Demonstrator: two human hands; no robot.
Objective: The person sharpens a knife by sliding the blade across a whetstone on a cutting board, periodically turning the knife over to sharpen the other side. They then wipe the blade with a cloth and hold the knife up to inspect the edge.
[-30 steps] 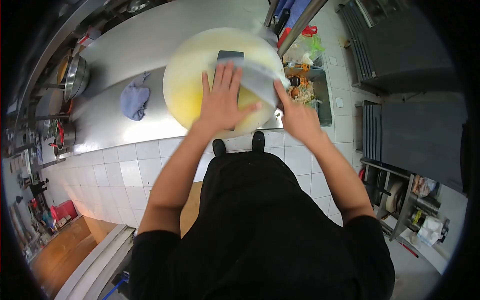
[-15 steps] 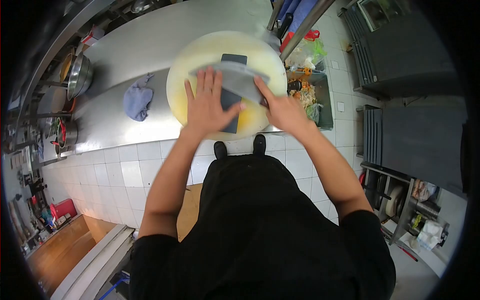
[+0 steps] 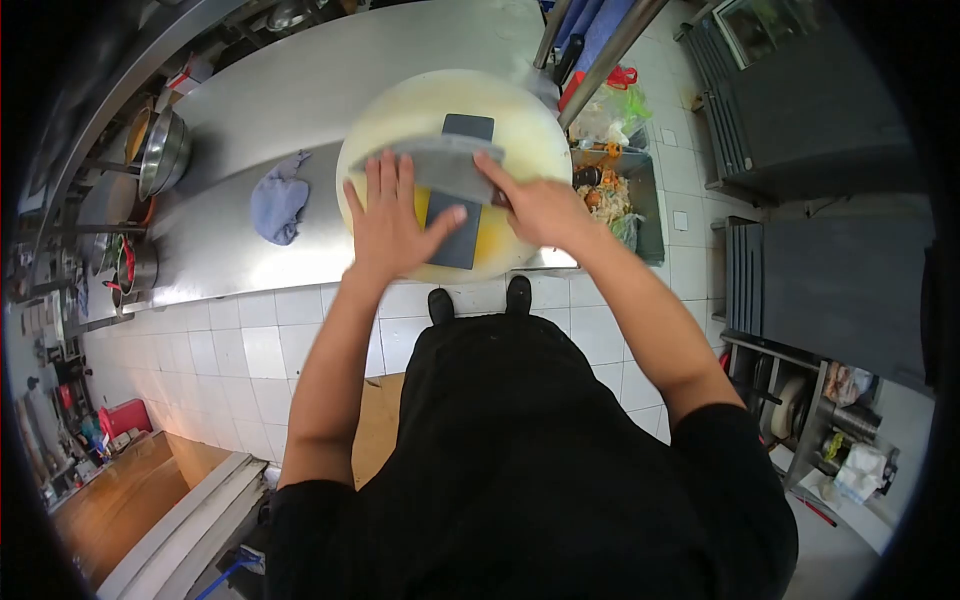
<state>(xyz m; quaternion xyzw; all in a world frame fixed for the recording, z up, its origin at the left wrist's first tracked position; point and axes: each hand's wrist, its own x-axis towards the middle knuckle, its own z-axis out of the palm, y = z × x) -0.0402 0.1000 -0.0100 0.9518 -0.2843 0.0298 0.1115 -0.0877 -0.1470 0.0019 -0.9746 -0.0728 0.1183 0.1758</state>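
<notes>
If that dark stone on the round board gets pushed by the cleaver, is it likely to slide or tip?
The dark sharpening stone lies flat and long on the round cutting board, so tipping seems unlikely. It looks solid and probably heavy for its size. The board looks wet and glossy, so it might slide under the cleaver.

**Room around the round cutting board**

I use the round cutting board [image 3: 400,100] as my landmark. Left of it, bare steel counter [image 3: 290,90] lies open as far as a crumpled blue cloth [image 3: 277,205]; beyond that, metal bowls [image 3: 160,150] crowd the far end. Behind the board the counter is clear. Right of it, slanted metal poles [image 3: 600,55] and a scrap-filled bin [image 3: 645,200] block the way.
</notes>
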